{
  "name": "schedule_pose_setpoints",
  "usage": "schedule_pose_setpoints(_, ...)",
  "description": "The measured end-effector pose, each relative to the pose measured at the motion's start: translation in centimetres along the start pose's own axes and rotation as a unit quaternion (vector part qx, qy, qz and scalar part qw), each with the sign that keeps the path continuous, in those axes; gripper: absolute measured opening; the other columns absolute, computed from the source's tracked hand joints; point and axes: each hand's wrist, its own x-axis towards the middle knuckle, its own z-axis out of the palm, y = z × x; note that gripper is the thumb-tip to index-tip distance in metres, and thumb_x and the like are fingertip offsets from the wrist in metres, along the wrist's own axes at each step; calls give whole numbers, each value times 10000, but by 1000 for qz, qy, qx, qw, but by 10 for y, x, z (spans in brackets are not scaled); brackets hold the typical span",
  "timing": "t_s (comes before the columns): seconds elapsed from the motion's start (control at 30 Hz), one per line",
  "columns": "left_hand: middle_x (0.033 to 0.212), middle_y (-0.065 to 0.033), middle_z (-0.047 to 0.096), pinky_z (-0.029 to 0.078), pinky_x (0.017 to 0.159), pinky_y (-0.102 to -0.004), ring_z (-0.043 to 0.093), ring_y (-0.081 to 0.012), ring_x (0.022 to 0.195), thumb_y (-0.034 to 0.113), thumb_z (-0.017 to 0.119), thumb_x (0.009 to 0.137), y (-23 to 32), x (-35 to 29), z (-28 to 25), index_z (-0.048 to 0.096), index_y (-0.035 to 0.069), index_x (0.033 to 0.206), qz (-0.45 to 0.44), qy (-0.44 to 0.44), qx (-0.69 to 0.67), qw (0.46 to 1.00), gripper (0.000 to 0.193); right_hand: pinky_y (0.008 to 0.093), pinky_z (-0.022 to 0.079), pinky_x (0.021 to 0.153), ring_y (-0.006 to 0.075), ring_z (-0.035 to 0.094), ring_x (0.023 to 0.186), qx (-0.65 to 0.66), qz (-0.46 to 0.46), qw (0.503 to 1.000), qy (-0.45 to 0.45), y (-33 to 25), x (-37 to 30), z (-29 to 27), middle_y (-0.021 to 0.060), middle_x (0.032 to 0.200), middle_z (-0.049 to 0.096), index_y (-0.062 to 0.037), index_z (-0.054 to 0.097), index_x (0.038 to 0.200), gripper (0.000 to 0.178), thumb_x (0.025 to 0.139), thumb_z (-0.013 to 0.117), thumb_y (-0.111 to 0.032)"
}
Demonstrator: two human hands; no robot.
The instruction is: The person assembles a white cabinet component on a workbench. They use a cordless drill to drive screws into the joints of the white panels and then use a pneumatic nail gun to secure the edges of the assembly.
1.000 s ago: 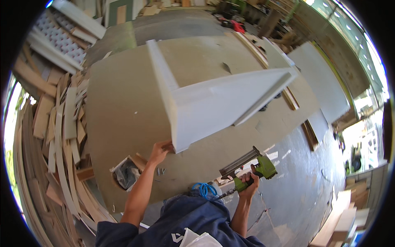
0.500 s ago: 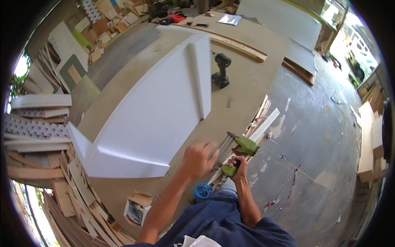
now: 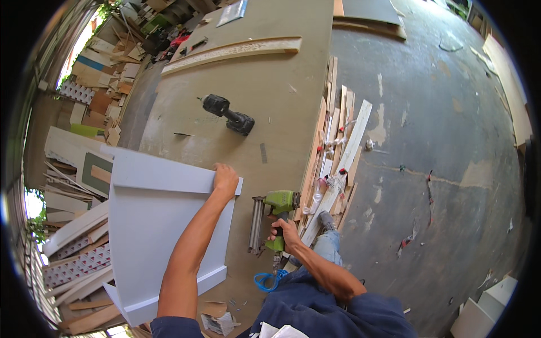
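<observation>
My left hand [image 3: 226, 179] is curled over the edge of a raised strip near the right corner of a white panel assembly [image 3: 163, 231]. The panel lies on the worktable [image 3: 282, 73], with a second raised strip along its near side. Closed around the black grip of a green nail gun [image 3: 280, 199] is my right hand [image 3: 287, 234]. The nail gun is held beside the table's right edge, just right of the panel and apart from it. A blue coiled hose [image 3: 269, 280] shows below the gun.
A black cordless drill [image 3: 228, 114] lies on the table beyond the panel, near a long wooden strip [image 3: 236, 52]. Narrow wood offcuts [image 3: 338, 141] lie along the table's right side. Stacked boards [image 3: 79, 265] fill the left. A torn carton [image 3: 217, 318] sits near me.
My left hand has gone from the air to the panel's strip. The panel now sits turned and further left in view. The nail gun, still in my right hand, has swung round and come nearer the panel.
</observation>
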Motion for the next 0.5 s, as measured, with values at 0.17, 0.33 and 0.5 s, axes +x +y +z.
schedule_pose_setpoints(0.17, 1091, -132, 666, 489, 912, -435, 664, -279, 1039, 175, 771, 778, -6, -12, -8, 708, 43, 1084, 3, -6, -19, 1000, 340, 392, 554, 640, 183, 544, 530, 13, 20, 1000, -18, -12, 13, 5, 47, 677, 514, 11, 551, 1185, 322, 880, 579, -87)
schedule_pose_setpoints(0.33, 1053, -138, 675, 478, 893, -427, 674, -276, 996, 182, 764, 774, -6, -26, -4, 677, 54, 1073, -11, 40, -3, 999, 337, 377, 538, 605, 178, 530, 523, 24, 31, 999, -15, -20, 20, 15, 54, 681, 522, 13, 572, 1184, 317, 885, 594, -90)
schedule_pose_setpoints(0.5, 1031, -146, 692, 469, 866, -416, 676, -279, 990, 186, 750, 785, -5, -18, 2, 671, 57, 1080, -17, 52, 2, 998, 331, 374, 531, 599, 176, 525, 526, 32, 37, 999, -18, -24, 31, 16, 54, 679, 520, 10, 568, 1182, 313, 886, 590, -88)
